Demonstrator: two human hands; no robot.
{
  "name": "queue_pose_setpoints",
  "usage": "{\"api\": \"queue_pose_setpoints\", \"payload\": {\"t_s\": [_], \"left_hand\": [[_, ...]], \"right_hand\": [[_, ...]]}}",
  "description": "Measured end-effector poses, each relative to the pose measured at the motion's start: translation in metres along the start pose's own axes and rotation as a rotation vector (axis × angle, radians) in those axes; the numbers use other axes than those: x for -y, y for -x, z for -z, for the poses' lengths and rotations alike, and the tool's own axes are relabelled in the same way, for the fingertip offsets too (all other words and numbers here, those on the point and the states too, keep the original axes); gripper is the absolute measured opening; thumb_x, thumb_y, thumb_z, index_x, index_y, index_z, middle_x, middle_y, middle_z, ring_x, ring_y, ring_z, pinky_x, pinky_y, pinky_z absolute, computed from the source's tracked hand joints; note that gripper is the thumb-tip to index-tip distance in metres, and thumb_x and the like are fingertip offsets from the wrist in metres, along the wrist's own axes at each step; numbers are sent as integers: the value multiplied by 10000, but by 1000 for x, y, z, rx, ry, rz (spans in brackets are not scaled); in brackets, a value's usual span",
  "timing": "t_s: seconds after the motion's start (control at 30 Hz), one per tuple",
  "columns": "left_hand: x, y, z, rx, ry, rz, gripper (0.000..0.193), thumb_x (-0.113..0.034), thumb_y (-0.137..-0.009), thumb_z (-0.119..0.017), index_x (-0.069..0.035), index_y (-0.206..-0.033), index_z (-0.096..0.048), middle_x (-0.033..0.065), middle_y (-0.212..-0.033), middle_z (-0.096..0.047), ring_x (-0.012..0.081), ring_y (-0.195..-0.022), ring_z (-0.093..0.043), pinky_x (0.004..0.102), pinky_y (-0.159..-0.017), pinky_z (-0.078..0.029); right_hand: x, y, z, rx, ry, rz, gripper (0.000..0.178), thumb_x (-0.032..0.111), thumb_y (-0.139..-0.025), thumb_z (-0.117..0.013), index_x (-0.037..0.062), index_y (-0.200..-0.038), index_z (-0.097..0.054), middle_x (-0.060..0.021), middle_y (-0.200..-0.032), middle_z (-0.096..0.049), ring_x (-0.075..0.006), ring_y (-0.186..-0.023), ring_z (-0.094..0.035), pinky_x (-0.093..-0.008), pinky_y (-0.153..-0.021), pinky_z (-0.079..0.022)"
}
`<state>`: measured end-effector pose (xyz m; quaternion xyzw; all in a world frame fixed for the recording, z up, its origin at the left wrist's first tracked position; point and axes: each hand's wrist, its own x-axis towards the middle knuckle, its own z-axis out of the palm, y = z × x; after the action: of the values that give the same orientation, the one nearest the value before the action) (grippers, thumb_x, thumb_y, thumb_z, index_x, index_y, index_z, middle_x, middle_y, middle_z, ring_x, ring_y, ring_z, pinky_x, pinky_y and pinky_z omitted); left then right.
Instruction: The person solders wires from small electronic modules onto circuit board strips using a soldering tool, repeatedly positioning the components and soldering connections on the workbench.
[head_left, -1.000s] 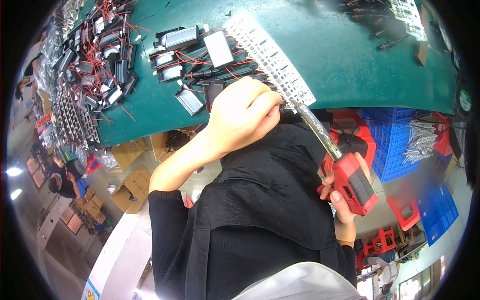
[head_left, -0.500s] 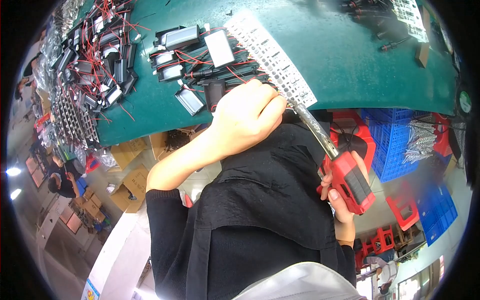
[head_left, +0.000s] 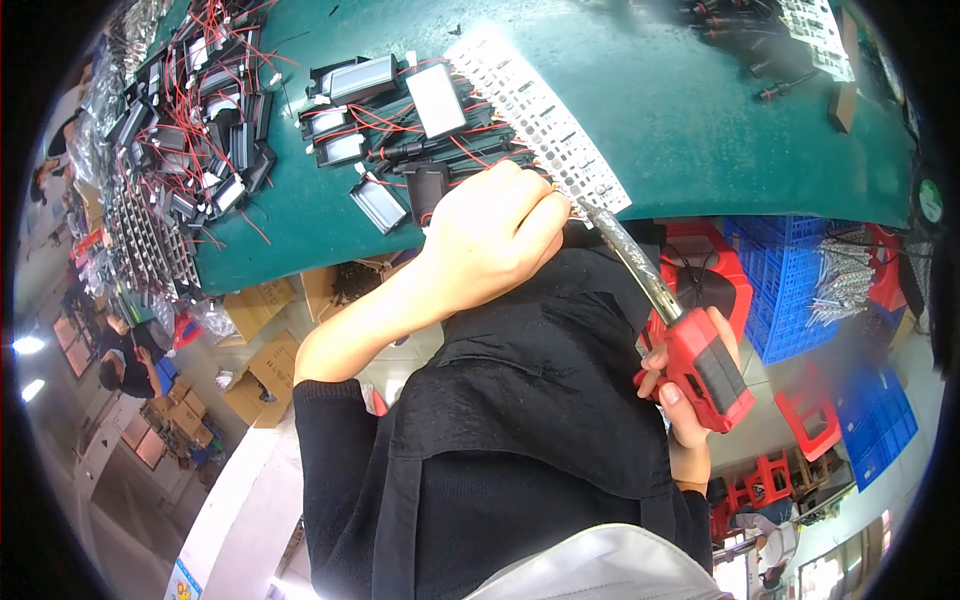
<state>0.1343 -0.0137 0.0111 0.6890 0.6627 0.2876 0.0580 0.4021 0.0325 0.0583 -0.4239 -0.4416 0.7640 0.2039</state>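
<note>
My right hand (head_left: pixel 690 400) is wrapped round the red and black handle of a soldering gun (head_left: pixel 708 368). Its long metal barrel slants up to the near end of a white circuit board strip (head_left: pixel 550 120), where the tip meets the edge. My left hand (head_left: pixel 495 225) is closed in a pinch right beside that tip. What its fingertips hold is hidden behind the hand. Several black cables with red wires (head_left: pixel 470 150) run along the strip's left edge. Among them lie black cases and a silver-grey flat module (head_left: pixel 437 100).
A tangled heap of black cases with red wires (head_left: pixel 205 110) covers the left of the green table (head_left: pixel 690 130). Another white strip (head_left: pixel 820 40) and dark connectors are at the far right. Blue crates (head_left: pixel 785 290) and a red stool (head_left: pixel 705 270) stand below the table edge.
The soldering gun's handle has shifted slightly to the right and down. The white strip has slid a touch to the left. My left hand stays almost in place.
</note>
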Motion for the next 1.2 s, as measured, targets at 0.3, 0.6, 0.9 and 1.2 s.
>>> {"api": "queue_pose_setpoints", "payload": {"t_s": [0.3,0.6,0.9,1.2], "left_hand": [[4,1,9,-21,22,-13,222,8,-627,-707,-42,-821,-611,62,-756,-574,231,-657,-577,316,-585,-480],[-9,7,15,-41,-49,-6,408,-136,-647,-758,-80,-1033,-640,79,-1011,-588,263,-874,-576,372,-768,-461],[-11,14,-6,-110,-206,-48,306,-165,-685,-609,-147,-989,-579,76,-1101,-544,217,-954,-530,331,-781,-444],[23,0,114,-537,-105,-87,204,-24,-673,-705,-84,-857,-638,53,-754,-611,201,-630,-595,283,-576,-501]], "right_hand": [[7,-10,-8,-145,-91,244,824,123,-742,-721,-18,-1411,-260,-196,-877,-624,-246,-726,-627,-298,-598,-519],[88,-127,99,-569,942,1042,616,-5,-804,-620,-9,-1377,-395,-176,-1063,-623,-210,-692,-626,-331,-680,-524],[144,-209,174,-455,1720,958,771,16,-743,-655,244,-1427,-381,-78,-1041,-607,-280,-883,-610,-380,-692,-510],[150,-146,175,-168,155,828,685,259,-870,-527,31,-1458,-258,-135,-1413,-402,-221,-1138,-479,-330,-834,-453]]}}
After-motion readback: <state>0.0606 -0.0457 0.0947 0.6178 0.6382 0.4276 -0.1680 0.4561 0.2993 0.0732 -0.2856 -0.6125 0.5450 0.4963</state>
